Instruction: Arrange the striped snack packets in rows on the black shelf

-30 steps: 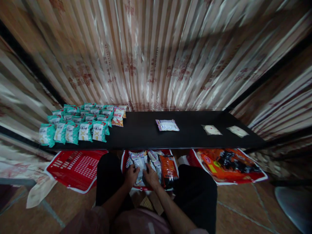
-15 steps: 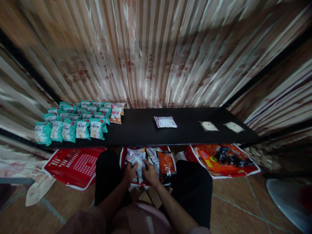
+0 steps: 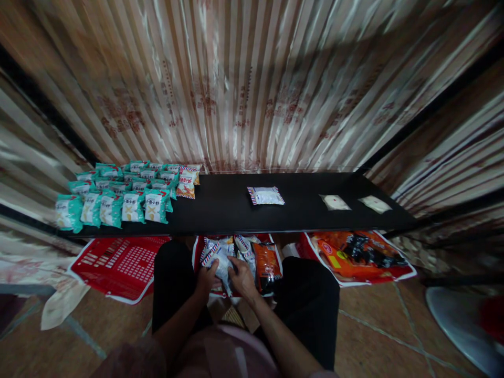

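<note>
Between my knees, a white snack bag (image 3: 222,266) with striped ends is held up over the middle red basket (image 3: 198,248). My left hand (image 3: 206,277) grips its left side, the thumb lying on the front. On the other side my right hand (image 3: 241,277) is closed on the bag's right edge. Under and around it in the basket lie more striped snack bags (image 3: 244,245). An orange and black packet (image 3: 268,262) lies at the basket's right. The dim light leaves the bag's print unreadable.
On the black shelf (image 3: 220,210) stand rows of teal snack bags (image 3: 134,206), two orange-white bags (image 3: 186,185), a white striped packet (image 3: 266,195) and two flat clear packets (image 3: 334,202). A red basket (image 3: 122,265) sits at left; another (image 3: 311,257) at right holds orange packages (image 3: 354,252).
Both hands keep hold of the snack bag, which has tilted slightly, its top moving a little leftward. The whole view has shifted slightly; the things on the shelf have not moved.
</note>
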Motion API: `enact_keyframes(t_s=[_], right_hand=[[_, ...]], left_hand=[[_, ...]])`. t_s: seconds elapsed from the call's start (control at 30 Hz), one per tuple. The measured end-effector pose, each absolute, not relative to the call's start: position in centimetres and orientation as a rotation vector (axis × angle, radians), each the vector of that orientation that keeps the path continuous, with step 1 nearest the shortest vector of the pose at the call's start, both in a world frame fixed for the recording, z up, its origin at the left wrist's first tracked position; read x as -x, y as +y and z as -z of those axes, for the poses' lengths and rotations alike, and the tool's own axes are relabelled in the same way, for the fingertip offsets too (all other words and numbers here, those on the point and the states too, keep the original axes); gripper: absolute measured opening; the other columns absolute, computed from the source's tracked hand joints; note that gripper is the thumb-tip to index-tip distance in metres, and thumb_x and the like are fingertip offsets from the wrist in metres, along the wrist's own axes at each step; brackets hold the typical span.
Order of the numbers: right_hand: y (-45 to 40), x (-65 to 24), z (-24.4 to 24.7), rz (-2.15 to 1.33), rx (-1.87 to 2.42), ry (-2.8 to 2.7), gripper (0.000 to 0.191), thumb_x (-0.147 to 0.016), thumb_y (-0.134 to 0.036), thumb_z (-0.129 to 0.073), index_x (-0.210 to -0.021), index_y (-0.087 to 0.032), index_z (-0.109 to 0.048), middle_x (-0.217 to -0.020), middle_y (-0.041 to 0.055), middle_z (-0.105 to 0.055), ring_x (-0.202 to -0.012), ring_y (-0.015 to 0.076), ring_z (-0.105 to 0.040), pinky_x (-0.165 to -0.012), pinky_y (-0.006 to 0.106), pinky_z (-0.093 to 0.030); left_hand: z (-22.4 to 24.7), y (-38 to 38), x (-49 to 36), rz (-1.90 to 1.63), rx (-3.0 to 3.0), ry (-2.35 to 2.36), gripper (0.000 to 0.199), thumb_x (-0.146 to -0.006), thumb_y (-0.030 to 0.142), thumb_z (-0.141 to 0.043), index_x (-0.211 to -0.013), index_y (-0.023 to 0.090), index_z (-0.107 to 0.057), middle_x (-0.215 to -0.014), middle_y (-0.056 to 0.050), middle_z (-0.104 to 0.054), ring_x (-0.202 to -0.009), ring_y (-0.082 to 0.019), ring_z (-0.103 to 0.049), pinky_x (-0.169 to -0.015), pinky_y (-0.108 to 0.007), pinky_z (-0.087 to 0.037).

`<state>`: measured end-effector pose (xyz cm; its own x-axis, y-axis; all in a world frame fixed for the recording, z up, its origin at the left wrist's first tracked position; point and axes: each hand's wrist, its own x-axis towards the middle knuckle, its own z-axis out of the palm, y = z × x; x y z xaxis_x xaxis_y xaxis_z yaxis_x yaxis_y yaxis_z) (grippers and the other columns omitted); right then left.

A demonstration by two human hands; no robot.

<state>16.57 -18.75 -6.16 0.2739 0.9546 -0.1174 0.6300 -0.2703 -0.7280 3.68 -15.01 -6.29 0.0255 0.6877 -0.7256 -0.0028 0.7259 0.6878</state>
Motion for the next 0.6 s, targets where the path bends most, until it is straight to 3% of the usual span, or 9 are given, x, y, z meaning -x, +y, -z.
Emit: enact_keyframes(t_s=[0.27, 0.6], right_hand=[[-18.9, -16.8, 5.8, -0.690, 1.971, -1.421, 0.040, -0.077, -0.021, -0.048, -0.113, -0.015, -0.063, -0.116, 0.0094, -0.064, -0.112, 0.0209, -0.054, -0.100, 0.032, -0.038], [-20.0, -16.8, 6.5, -0.599, 1.960, -1.107, 0.059, -0.075, -0.047, -0.054, -0.121, -0.010, -0.054, -0.121, 0.0170, -0.058, -0.114, 0.0284, -0.052, -0.101, 0.042, -0.038]], left_hand=[[4.9, -15.8, -3.9, -0.678, -0.527, 1.423, 0.026, -0.084, 0.034, -0.058, -0.090, 0.008, -0.060, -0.062, -0.006, -0.065, -0.063, -0.021, -0.067, -0.066, -0.035, -0.057], [4.2, -16.9, -4.2, -0.826, -0.412, 1.312, 0.029, -0.082, 0.036, -0.061, -0.090, 0.008, -0.059, -0.077, -0.011, -0.070, -0.072, -0.021, -0.069, -0.070, -0.032, -0.057]])
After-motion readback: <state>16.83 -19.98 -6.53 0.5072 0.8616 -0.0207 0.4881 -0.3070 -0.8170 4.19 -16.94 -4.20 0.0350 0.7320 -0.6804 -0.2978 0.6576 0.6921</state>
